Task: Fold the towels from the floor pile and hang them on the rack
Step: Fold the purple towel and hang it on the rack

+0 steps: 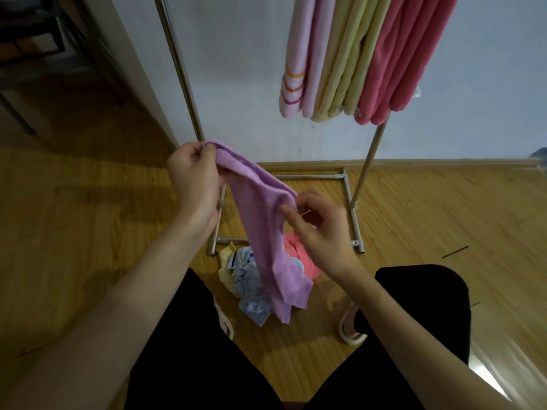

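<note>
My left hand (194, 176) is closed on one top corner of the purple towel (266, 232), thumb and fingers pinching a bunched edge. My right hand (313, 226) is lower and to the right, fingertips (288, 213) closing on the other end of that top edge; I think it has hold of the cloth, though the grip is loose and partly hidden by the fabric. The towel hangs between them and drops in a soft twist, its free end dangling just above the pile (254, 279) of crumpled towels on the wooden floor (88, 232) between my feet.

It looks light and limp, with no stiffness at all, so it will sag wherever I don't hold it. It shouldn't slip; the nap looks grippy. I judge the best hold is at the two top corners, pulled apart so the edge goes taut and the twist falls out before I fold.

Beyond, the rack (367, 164) stands against the wall, with a pink striped towel (299, 60), a yellow towel (346, 60) and a red towel (405, 60) already hung.
</note>
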Motion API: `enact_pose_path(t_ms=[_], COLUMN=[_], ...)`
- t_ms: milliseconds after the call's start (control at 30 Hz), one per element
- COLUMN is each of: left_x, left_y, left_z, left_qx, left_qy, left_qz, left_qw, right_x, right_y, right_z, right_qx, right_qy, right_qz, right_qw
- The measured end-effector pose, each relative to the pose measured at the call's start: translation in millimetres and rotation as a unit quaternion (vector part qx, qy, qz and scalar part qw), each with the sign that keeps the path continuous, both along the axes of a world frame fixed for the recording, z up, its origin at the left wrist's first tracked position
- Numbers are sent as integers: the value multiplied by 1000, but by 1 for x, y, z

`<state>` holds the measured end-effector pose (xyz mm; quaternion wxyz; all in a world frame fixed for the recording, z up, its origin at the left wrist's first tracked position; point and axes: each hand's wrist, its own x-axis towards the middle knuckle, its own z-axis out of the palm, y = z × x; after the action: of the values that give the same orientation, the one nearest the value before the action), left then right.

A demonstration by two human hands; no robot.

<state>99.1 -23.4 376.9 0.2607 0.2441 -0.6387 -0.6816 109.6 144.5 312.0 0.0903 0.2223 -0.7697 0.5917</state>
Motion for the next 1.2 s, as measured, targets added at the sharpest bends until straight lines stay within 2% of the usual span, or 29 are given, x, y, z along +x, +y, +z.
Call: enact_pose_path(t_ms=[133, 200, 300, 367, 633, 833, 1000, 1200], left_x=[3, 5, 5, 3, -6, -10, -9, 3], left_y=[-20, -30, -40, -40, -25, -8, -1, 5], left_z=[4, 2, 7, 17, 89, 124, 127, 123], left_qx=[-43, -169, -412, -483, -505, -525, -517, -416], left_qy=[-73, -114, -173, -177, -57, -11, -30, -22], left_qz=[-45, -57, -75, -89, -133, -168, -230, -376], left_qw=[995, 977, 892, 853, 851, 835, 824, 828], right_x=[-28, -37, -45, -49, -63, -71, -77, -81], right_y=[15, 21, 25, 25, 45, 57, 59, 51], right_z=[27, 40, 57, 64, 106, 130, 134, 136], right_qx=[2, 19, 71, 88, 53, 10, 74, 128], right_qy=[44, 62, 114, 141, 180, 209, 226, 240], right_qz=[-44, -36, -21, -26, -111, -125, -152, -142], right_qw=[998, 997, 991, 986, 976, 970, 959, 952])
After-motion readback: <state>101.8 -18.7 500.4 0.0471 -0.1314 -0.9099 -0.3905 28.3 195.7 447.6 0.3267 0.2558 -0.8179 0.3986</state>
